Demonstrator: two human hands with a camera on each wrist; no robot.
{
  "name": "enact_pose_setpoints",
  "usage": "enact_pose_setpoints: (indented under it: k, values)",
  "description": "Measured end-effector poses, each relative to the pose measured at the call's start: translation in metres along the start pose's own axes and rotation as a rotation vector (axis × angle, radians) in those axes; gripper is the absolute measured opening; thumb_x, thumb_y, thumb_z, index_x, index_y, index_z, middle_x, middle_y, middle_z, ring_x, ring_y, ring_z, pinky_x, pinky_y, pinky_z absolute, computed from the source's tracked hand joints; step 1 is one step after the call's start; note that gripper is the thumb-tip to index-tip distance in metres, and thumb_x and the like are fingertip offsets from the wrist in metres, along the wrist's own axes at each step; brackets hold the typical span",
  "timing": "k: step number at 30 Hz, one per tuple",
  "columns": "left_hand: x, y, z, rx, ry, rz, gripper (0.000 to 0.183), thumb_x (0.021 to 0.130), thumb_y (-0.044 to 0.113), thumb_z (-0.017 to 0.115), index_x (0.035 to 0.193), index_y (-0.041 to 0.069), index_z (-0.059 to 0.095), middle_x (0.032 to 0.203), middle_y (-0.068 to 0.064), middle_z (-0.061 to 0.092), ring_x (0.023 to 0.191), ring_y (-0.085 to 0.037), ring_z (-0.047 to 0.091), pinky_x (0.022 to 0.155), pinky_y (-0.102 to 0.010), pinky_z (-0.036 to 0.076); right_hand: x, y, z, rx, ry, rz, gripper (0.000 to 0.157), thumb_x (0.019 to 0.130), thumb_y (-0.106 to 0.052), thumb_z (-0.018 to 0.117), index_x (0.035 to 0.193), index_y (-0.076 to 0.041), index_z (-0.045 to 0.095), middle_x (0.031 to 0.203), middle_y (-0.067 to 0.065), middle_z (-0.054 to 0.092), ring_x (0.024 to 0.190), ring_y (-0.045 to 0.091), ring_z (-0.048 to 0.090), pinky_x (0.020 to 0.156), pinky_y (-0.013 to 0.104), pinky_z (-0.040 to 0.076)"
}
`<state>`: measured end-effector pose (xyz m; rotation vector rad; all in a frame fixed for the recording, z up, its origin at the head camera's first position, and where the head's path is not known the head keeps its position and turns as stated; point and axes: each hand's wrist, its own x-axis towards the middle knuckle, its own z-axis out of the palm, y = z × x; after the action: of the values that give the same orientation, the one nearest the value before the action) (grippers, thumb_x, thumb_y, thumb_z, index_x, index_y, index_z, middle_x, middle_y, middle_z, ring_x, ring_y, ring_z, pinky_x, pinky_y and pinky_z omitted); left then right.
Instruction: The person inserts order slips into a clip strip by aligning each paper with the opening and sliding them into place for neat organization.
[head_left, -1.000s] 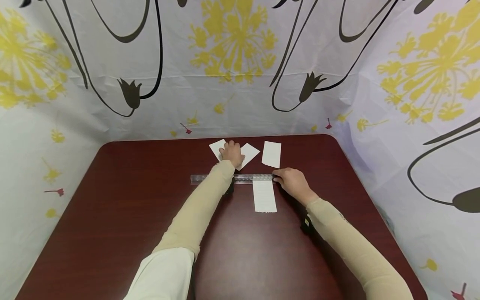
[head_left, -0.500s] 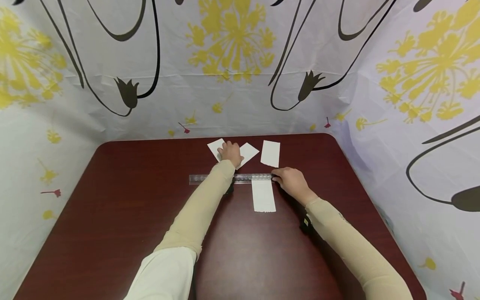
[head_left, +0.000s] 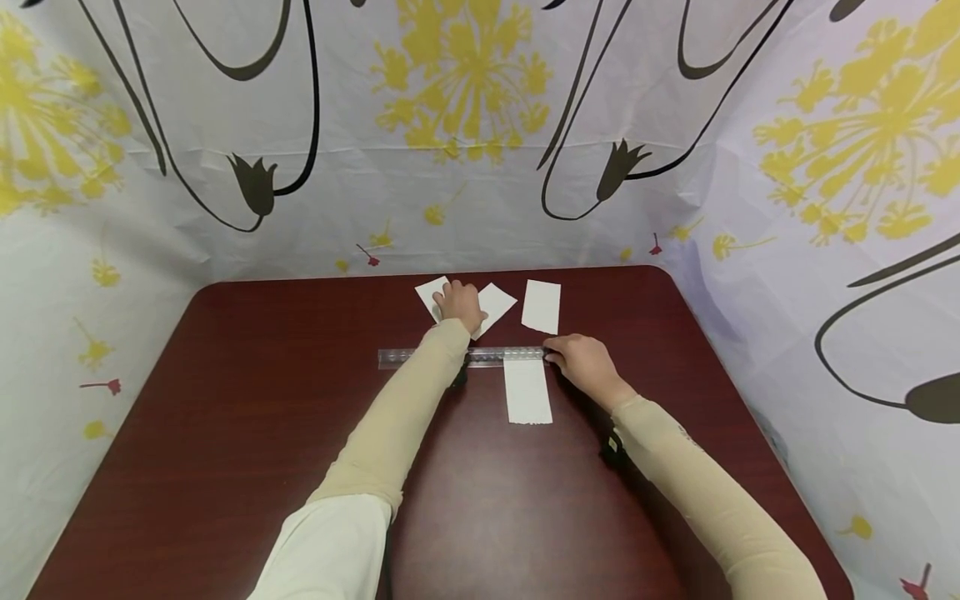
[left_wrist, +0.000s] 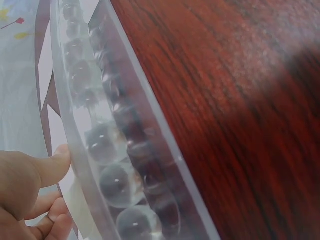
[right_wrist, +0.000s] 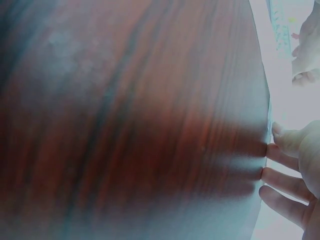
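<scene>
A clear plastic ruler (head_left: 487, 357) lies across the dark red table, its row of clear round bumps large in the left wrist view. One white paper slip (head_left: 528, 392) extends toward the person from under the ruler. My right hand (head_left: 588, 367) holds the ruler's right end between thumb and fingers; its fingertips touch the table in the right wrist view. Beyond the ruler, my left hand (head_left: 461, 307) rests with spread fingers over a left paper slip (head_left: 430, 293) and a tilted paper slip (head_left: 496, 307), partly hiding both. My left forearm crosses above the ruler.
Another white paper slip (head_left: 542, 306) lies at the back, right of the left hand. The table's (head_left: 225, 400) far edge meets a patterned cloth backdrop (head_left: 337, 200), which also hangs along both sides.
The view has shifted very slightly. Both hands, the ruler and the paper slips stay where they were on the table.
</scene>
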<state>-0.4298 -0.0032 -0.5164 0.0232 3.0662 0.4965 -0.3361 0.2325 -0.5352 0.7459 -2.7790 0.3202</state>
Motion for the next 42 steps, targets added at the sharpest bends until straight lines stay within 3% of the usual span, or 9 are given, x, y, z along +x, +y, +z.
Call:
enact_pose_setpoints:
  k: [8, 17, 22, 26, 30, 33, 36, 39, 42]
  values:
    - [-0.001, -0.003, -0.006, 0.019, 0.017, -0.004, 0.034, 0.084, 0.037, 0.078, 0.101, 0.010, 0.069, 0.118, -0.012, 0.062, 0.118, -0.032, 0.053, 0.102, -0.052, 0.038, 0.000, 0.000, -0.001, 0.000, 0.009, -0.001, 0.013, 0.092, -0.016, 0.070, 0.103, -0.013, 0.074, 0.097, 0.005, 0.077, 0.089, 0.024, 0.073, 0.073, 0.044, 0.059]
    - [-0.003, -0.008, -0.008, -0.017, 0.053, -0.016, 0.024, 0.086, 0.025, 0.078, 0.099, 0.008, 0.068, 0.109, -0.014, 0.068, 0.112, -0.034, 0.059, 0.099, -0.051, 0.038, 0.000, -0.001, -0.001, 0.000, 0.010, 0.004, 0.014, 0.092, -0.015, 0.070, 0.104, -0.013, 0.074, 0.099, 0.006, 0.077, 0.091, 0.025, 0.073, 0.075, 0.045, 0.059]
    - [-0.004, -0.012, -0.007, -0.016, 0.096, -0.009, 0.015, 0.092, 0.014, 0.067, 0.080, 0.009, 0.062, 0.092, -0.013, 0.069, 0.099, -0.033, 0.062, 0.091, -0.046, 0.037, 0.000, -0.001, -0.001, 0.001, 0.009, 0.002, 0.015, 0.092, -0.016, 0.070, 0.105, -0.012, 0.074, 0.099, 0.006, 0.077, 0.091, 0.025, 0.073, 0.076, 0.045, 0.059]
    - [-0.005, -0.015, -0.005, -0.015, 0.128, 0.005, 0.041, 0.095, 0.005, 0.056, 0.059, 0.013, 0.038, 0.058, -0.005, 0.050, 0.072, -0.024, 0.052, 0.079, -0.039, 0.026, 0.000, -0.001, 0.000, 0.001, 0.012, 0.004, 0.015, 0.091, -0.016, 0.071, 0.106, -0.012, 0.074, 0.099, 0.006, 0.077, 0.090, 0.025, 0.073, 0.075, 0.045, 0.059]
    - [-0.004, -0.018, -0.005, -0.029, 0.145, 0.018, 0.050, 0.095, 0.002, 0.053, 0.055, 0.015, 0.026, 0.049, 0.000, 0.032, 0.062, -0.018, 0.037, 0.077, -0.038, 0.020, 0.000, -0.001, 0.000, 0.004, 0.016, 0.007, 0.016, 0.091, -0.016, 0.071, 0.106, -0.012, 0.074, 0.099, 0.006, 0.077, 0.091, 0.025, 0.073, 0.074, 0.044, 0.059]
    - [-0.004, -0.018, -0.007, -0.037, 0.146, 0.021, 0.047, 0.096, 0.005, 0.057, 0.055, 0.014, 0.036, 0.054, -0.002, 0.047, 0.067, -0.020, 0.047, 0.082, -0.039, 0.028, -0.001, -0.002, 0.000, 0.006, 0.016, 0.010, 0.016, 0.092, -0.016, 0.070, 0.106, -0.012, 0.075, 0.100, 0.006, 0.077, 0.092, 0.025, 0.073, 0.074, 0.044, 0.059]
    - [-0.004, -0.019, -0.010, -0.030, 0.135, 0.020, 0.035, 0.096, 0.010, 0.059, 0.062, 0.013, 0.056, 0.072, -0.008, 0.067, 0.083, -0.028, 0.062, 0.091, -0.047, 0.038, -0.001, -0.002, -0.001, 0.010, 0.016, 0.011, 0.016, 0.091, -0.015, 0.070, 0.106, -0.012, 0.075, 0.101, 0.007, 0.077, 0.092, 0.026, 0.073, 0.074, 0.045, 0.059]
    - [-0.003, -0.018, -0.013, -0.031, 0.114, 0.017, 0.030, 0.098, 0.010, 0.056, 0.069, 0.010, 0.066, 0.084, -0.012, 0.072, 0.094, -0.033, 0.066, 0.102, -0.055, 0.039, -0.002, -0.002, -0.001, 0.010, 0.017, 0.013, 0.017, 0.091, -0.015, 0.071, 0.107, -0.011, 0.074, 0.102, 0.008, 0.077, 0.093, 0.026, 0.073, 0.075, 0.045, 0.059]
    - [-0.004, -0.018, -0.016, -0.042, 0.089, 0.008, 0.034, 0.099, 0.010, 0.053, 0.068, 0.008, 0.067, 0.083, -0.014, 0.072, 0.096, -0.034, 0.065, 0.109, -0.060, 0.036, -0.002, -0.001, -0.001, 0.009, 0.021, 0.014, 0.017, 0.091, -0.015, 0.071, 0.107, -0.011, 0.074, 0.101, 0.008, 0.077, 0.093, 0.026, 0.073, 0.075, 0.045, 0.059]
